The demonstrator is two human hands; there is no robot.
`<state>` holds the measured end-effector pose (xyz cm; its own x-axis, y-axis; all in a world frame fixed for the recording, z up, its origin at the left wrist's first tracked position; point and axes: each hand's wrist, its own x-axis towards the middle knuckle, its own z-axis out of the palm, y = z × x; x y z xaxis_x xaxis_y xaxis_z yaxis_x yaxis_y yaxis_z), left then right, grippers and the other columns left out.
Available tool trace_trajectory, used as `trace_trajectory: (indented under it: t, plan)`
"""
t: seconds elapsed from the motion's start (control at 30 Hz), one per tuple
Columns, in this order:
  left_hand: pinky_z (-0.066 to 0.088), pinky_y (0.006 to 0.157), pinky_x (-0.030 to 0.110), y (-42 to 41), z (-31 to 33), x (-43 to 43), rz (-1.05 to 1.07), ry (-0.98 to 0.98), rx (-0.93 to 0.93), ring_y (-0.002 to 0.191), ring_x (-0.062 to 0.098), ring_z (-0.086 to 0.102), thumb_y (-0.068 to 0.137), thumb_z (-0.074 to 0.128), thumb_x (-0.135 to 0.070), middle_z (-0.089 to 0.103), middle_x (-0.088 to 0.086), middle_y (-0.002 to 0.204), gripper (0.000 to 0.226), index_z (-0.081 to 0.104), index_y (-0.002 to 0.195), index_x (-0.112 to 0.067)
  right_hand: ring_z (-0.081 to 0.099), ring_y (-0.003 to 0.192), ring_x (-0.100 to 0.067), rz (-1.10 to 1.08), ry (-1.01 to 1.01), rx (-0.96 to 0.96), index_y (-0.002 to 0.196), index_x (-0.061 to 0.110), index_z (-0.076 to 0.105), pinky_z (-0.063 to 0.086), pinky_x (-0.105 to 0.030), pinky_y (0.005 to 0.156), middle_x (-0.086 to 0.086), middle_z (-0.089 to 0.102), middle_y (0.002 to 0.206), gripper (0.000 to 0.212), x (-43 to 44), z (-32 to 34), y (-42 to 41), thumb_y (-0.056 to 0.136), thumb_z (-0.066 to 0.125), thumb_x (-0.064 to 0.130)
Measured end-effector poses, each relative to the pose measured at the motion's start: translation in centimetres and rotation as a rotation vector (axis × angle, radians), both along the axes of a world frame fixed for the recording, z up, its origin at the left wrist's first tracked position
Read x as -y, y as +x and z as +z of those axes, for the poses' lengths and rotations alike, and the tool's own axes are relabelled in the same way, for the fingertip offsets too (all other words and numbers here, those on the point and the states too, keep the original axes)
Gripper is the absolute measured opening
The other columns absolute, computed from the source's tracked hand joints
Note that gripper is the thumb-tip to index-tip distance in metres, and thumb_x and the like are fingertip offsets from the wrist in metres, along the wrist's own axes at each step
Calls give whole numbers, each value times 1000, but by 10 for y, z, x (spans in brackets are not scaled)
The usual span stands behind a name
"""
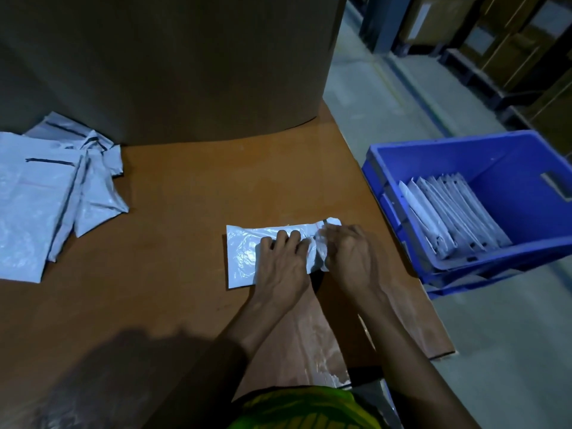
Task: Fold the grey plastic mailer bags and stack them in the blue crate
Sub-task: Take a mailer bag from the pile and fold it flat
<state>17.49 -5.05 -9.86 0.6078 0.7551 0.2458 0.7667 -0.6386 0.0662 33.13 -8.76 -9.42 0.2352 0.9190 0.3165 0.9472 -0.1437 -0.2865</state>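
Crosswise: mailer bag, long axis left-right.

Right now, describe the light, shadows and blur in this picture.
Head view: dim; a broad dark shadow covers the near left of the table; the right hand on the bag is slightly blurred; the shelves are soft; the box bows from the wide lens.

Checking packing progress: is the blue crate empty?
No, a row of folded bags leans on edge inside the blue crate.
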Motion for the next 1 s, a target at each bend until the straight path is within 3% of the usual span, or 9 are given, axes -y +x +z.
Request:
trace_trajectory:
  t: [0.07,0.13,0.23,0.3,0.4,0.57,0.73,0.83,1.0]
  plan:
    - [30,79,41,0,3,-2,-5,-21,20,95,27,54,77,48,-17,61,1,101,44,72,113,-18,71,103,-32,29,-70,-12,114,7,77,48,-27,86,-11,75,116,37,-5,-14,4,77,76,0]
    - [33,89,41,0,-1,-6,-20,-71,121,110,28,54,72,52,-14,63,4,116,48,73,115,-15,73,106,-33,85,-20,-16,117,0,74,50,-30,98,-15,75,115,40,-2,-24,2,78,71,-1]
    - [25,118,42,5,-8,-8,-75,-164,233,148,30,36,91,37,-18,46,11,157,56,56,143,-9,69,113,-29,121,104,-43,118,-5,72,34,-25,111,-17,74,117,44,7,-20,-3,84,47,9]
    - [16,126,44,11,-17,-7,-82,-178,204,157,29,21,105,26,-24,32,10,166,55,40,155,-6,69,116,-30,121,95,-51,123,-3,71,32,-24,112,-17,73,121,49,7,-18,-3,85,43,13]
    - [17,126,48,11,-29,-4,-57,-169,90,158,29,17,109,17,-28,25,12,168,58,29,160,-4,58,132,-31,88,-20,-136,137,3,64,38,-28,111,-12,68,135,52,13,-22,-5,93,41,20]
    - [19,126,50,11,-32,-6,-43,-164,84,158,27,15,107,18,-28,23,9,169,59,28,161,-6,47,143,-28,81,-81,-227,145,6,57,41,-30,113,-9,62,144,55,15,-20,-6,98,36,25]
    - [16,127,51,12,-28,-6,-35,-163,81,159,26,11,107,20,-29,21,5,170,58,27,162,-10,62,127,-34,97,-72,-177,133,-1,66,36,-29,110,-17,69,131,51,7,7,-3,89,46,16]
    - [12,127,54,11,-27,-7,-36,-174,55,160,25,6,106,21,-31,18,3,171,60,24,163,-12,69,116,-37,115,-29,-92,122,-8,70,37,-38,110,-25,71,122,49,-4,18,-8,77,55,5]
    - [10,126,56,8,-28,-7,-38,-188,38,160,24,0,107,9,-34,13,1,172,62,19,164,-14,25,155,-30,72,-161,-204,155,7,42,27,-46,126,-13,40,161,61,1,-19,-12,102,26,31]
